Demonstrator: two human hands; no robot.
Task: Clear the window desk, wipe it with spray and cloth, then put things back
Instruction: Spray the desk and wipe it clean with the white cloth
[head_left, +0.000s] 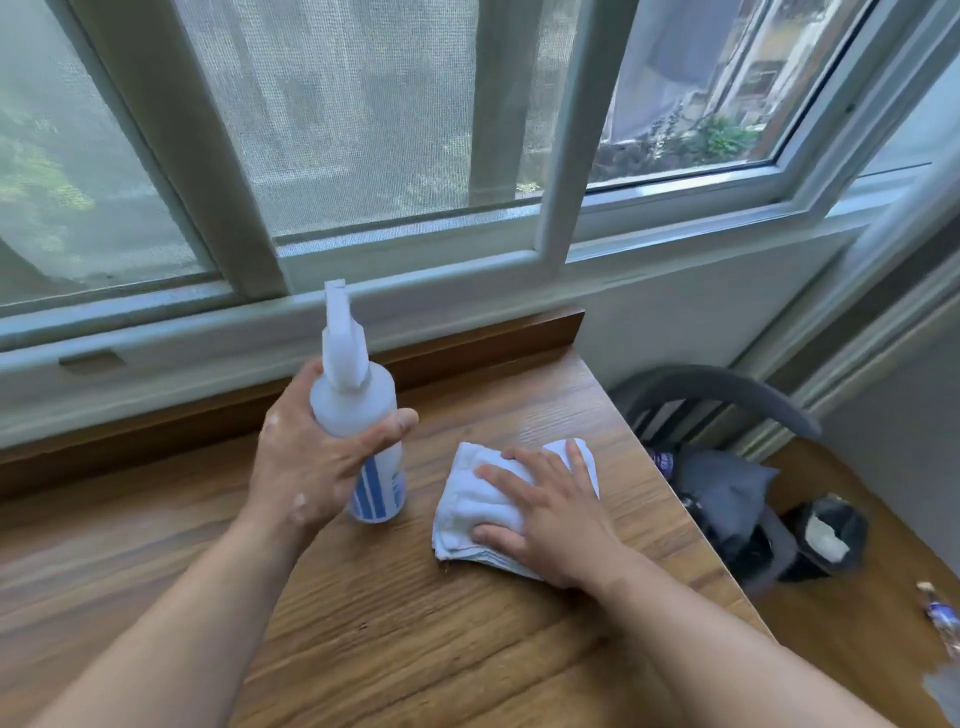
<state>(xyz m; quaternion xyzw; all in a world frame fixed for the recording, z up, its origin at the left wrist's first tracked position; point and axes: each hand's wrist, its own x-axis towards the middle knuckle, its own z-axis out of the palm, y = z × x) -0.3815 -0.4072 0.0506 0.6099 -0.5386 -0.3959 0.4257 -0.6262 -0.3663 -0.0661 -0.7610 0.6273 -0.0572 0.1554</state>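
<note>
My left hand (306, 467) grips the bottle (358, 415), nearly upright over the desk (363, 623), fingers hiding part of its label. I cannot tell whether the base touches the wood. My right hand (540, 509) lies flat, fingers straight, pressing the folded cloth (478, 499) near the desk's right edge. Beyond it stands a chair (727, 395), and the dark things below are too blurred to name.

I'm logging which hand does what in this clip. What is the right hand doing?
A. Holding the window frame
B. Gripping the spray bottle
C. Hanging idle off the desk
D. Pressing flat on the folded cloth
D: the right hand lies with straight fingers on the folded white cloth on the wooden desk, while the left hand grips the spray bottle.
</note>
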